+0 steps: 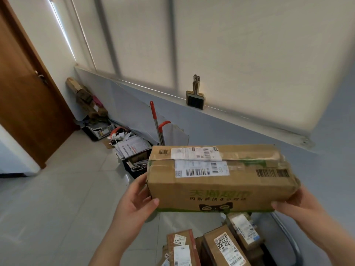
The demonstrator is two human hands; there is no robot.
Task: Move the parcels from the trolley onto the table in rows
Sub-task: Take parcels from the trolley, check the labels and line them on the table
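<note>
Left grip (134,200) and right grip (294,206) are curled round opposite ends of a long cardboard parcel (221,181), which is held above smaller labelled parcels (224,246).

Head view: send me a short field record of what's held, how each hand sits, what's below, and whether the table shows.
held: large cardboard box, above the other parcels, labels on top
left hand: grips the box's left end, thumb on the near face
right hand: grips the right end, thumb on the near face
below: smaller labelled parcels, packed side by side
table: not in view
background: brush standing on the window sill
</note>
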